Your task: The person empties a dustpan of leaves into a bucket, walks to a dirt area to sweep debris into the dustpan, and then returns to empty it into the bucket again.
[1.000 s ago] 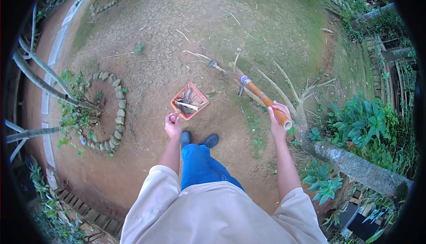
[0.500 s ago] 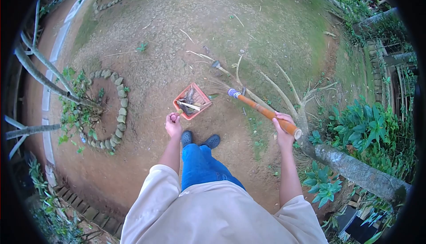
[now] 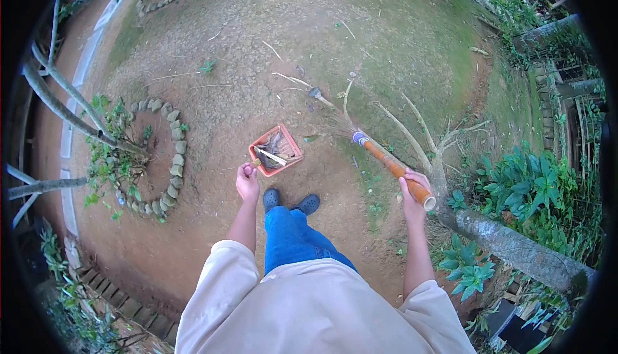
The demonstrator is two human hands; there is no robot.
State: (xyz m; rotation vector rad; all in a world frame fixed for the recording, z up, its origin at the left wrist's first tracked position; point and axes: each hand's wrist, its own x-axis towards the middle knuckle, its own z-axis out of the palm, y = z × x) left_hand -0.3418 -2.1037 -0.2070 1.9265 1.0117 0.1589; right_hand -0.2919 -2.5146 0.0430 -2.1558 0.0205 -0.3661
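Stretching across the whole view is a yard of bare brown dirt with thin grass, scattered twigs and a fallen branch. Along its right edge lies a thick grey tree trunk among green leafy plants, and to the left a ring of stones circles a small tree. Slanting from the dirt up to the right hand is an orange-handled broom, its bristles resting on the ground near the twigs; that hand's grip is wrapped tight around the handle's top end. Just ahead of the dark shoes sits an orange dustpan holding dry leaves and sticks. The left hand has its grip clenched on the dustpan's handle.
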